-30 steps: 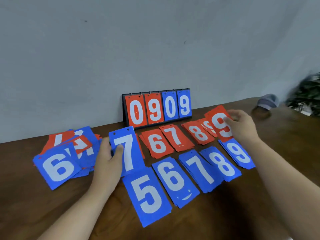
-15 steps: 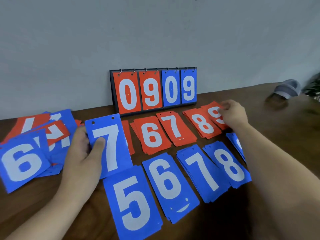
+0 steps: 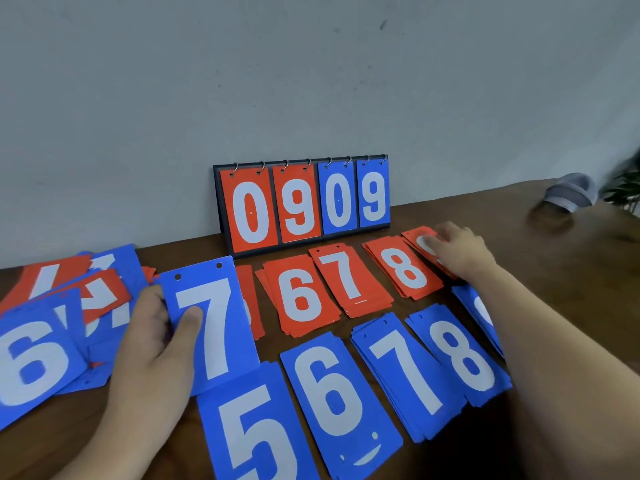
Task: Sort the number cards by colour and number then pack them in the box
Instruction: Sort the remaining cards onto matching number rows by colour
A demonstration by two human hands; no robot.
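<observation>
Left hand [image 3: 152, 344] fingers pinch the blue 7 card [image 3: 221, 327], thumb on its face.

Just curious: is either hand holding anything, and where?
Left hand grips blue 7 card by its left edge; right hand rests on red 9 cards.

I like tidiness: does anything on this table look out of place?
Yes. The card heap at the left mixes red and blue at odd angles, unlike the neat stacks. The left hand holds a blue 7 card, not yet on the blue 7 stack.
</observation>
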